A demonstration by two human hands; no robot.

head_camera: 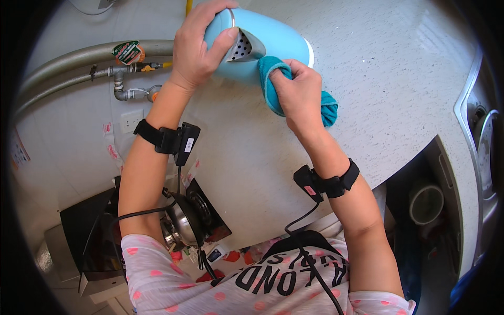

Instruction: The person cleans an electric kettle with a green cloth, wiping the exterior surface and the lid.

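A light blue electric kettle [275, 35] with a metal spout and a perforated strainer lies tilted at the top of the view, over the countertop. My left hand [202, 43] grips its lid end, the thumb beside the spout opening. Pinched in my right hand [301, 90] is a teal cloth [271, 88], its folded edge against the kettle's body just below the spout. More of the cloth bunches out on the far side of that hand. The kettle's handle is not visible.
Metal gas pipes [118, 73] with a valve run along the wall at left, above a wall socket [132, 121]. A metal pan [185, 222] stands at the stove at lower left. At right are a sink rim [464, 106] and an open cabinet holding a round container [426, 204].
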